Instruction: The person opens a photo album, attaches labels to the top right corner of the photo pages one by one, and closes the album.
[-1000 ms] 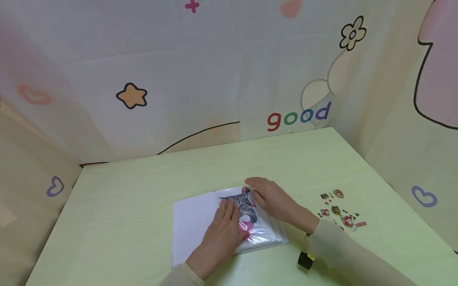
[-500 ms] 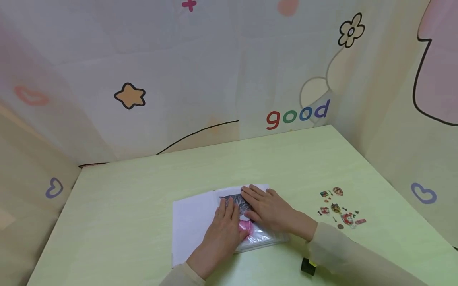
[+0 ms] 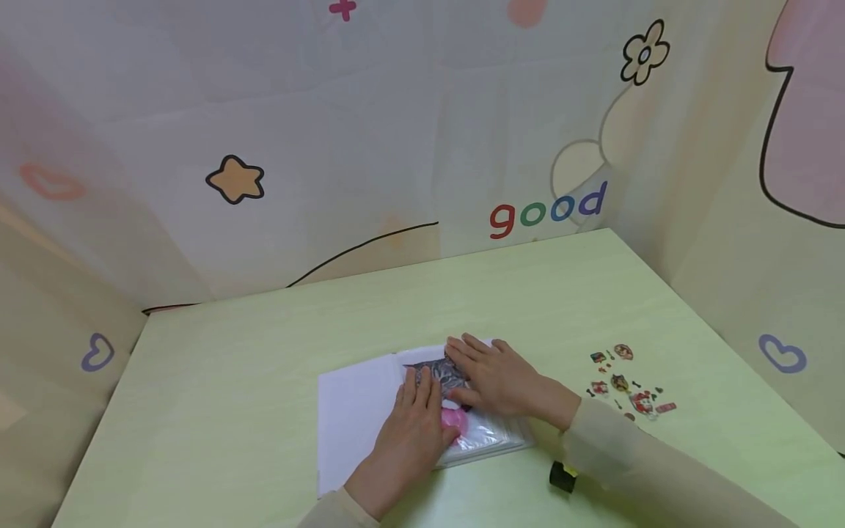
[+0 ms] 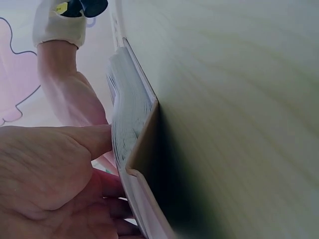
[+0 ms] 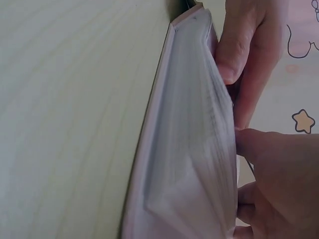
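Observation:
An open album [image 3: 359, 422] with clear plastic sleeves lies on the table, its white inside cover on the left. The top sleeve holds a picture with a grey striped cat [image 3: 433, 375] and a pink shape [image 3: 454, 423]. My left hand [image 3: 411, 433] rests on the sleeve with its fingers stretched out. Flat over the picture's upper right part lies my right hand [image 3: 496, 378], fingers extended, hiding part of the cat. Seen edge-on in the right wrist view, the stack of pages [image 5: 192, 124] is thick, with both hands against its top face.
Several small stickers [image 3: 620, 383] are scattered on the table right of the album. A small black object [image 3: 562, 477] with a yellow part shows beside the right sleeve. Patterned cloth [image 3: 356, 147] hangs behind the pale green table [image 3: 218, 389].
My right hand has shifted from the page's upper right edge down onto the picture and flattened there. The left hand has stayed in place.

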The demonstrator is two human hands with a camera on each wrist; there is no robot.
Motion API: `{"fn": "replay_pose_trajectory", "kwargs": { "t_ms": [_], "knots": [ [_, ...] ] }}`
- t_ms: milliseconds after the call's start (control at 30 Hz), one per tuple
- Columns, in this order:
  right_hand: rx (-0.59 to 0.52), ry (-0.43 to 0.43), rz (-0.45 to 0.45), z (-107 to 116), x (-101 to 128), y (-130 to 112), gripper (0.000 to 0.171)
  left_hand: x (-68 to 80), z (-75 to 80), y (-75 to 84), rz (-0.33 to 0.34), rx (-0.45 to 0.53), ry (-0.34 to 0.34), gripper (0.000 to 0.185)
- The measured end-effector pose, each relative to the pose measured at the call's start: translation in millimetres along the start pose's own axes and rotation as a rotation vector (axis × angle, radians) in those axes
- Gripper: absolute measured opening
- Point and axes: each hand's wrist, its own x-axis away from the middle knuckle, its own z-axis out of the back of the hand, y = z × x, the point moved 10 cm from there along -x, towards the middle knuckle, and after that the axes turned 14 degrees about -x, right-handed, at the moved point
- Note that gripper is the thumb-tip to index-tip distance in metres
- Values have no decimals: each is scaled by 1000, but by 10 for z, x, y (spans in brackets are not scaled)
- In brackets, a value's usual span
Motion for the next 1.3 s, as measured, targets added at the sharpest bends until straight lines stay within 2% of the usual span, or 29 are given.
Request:
{"fn": "replay_pose_trajectory", "kwargs": {
  "t_ms": [200,333,500,633,767,933,1300],
  "knots": [
    [-29,-20,-50,5,-90,103,86,11,0,3,-7,11,-3,73],
    [-95,-21,-61,8,-109,159,89,13,-3,4,-8,20,-7,73],
    [-148,86,-52,87,-1,195,82,9,-23,15,-11,38,-18,73],
    [-118,138,37,116,147,36,71,18,-29,18,-17,15,-13,74],
    [-110,88,114,19,225,-143,66,24,-18,2,-14,-13,9,73],
    [-44,34,74,-123,234,-122,68,22,-6,17,-26,-8,26,72],
    [-34,37,75,-94,196,-137,73,20,-29,9,-17,-26,-10,73]
  ]
}}
